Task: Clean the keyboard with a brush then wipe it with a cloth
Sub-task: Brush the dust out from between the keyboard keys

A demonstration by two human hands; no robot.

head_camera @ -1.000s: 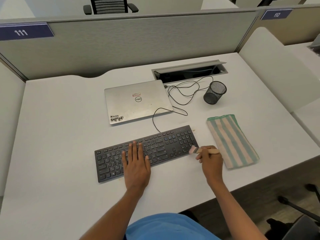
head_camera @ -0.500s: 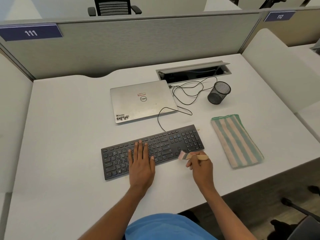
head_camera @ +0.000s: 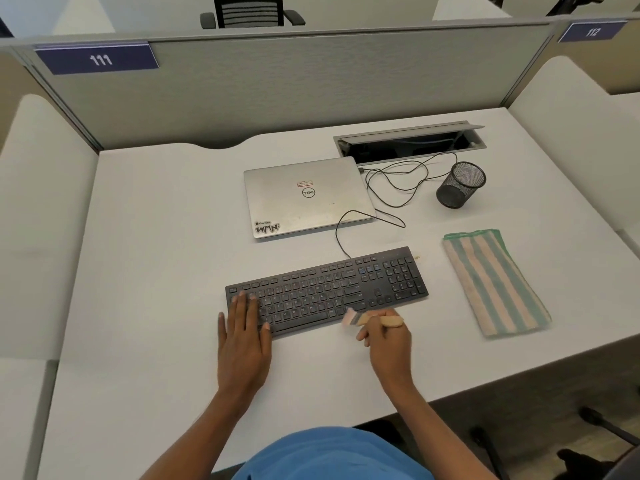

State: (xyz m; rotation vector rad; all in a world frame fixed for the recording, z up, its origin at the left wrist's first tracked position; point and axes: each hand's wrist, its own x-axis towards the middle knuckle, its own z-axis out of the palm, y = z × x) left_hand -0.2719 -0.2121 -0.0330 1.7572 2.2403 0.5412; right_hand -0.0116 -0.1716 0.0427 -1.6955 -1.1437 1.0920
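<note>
A pale grey desk fills most of the view, backed by a grey fabric partition that carries a blue plate reading 111. A closed silver laptop lies toward the back of the desk, with stickers on its lid. In front of it, nearer the person, the black keyboard lies at a slight angle, its right end farther away than its left. The folded cloth, striped in green and pale pink, lies flat on the desk to the right of the keyboard, near it but not touching. Behind the laptop, an open cable hatch is set into the desk. The left hand lies flat with straight fingers on the left end of the keyboard, holding nothing, the palm over the front edge. The right hand sits just in front of the keyboard's right half, its fingers curled round the wooden handle of the brush. A black mesh cup stands right of the laptop, well behind the cloth. The brush points left, its pale bristles at the keyboard's front edge, just right of the space bar; motion blur hides whether they touch the keys. A thin black cable loops from the keyboard's back edge past the laptop's corner.
</note>
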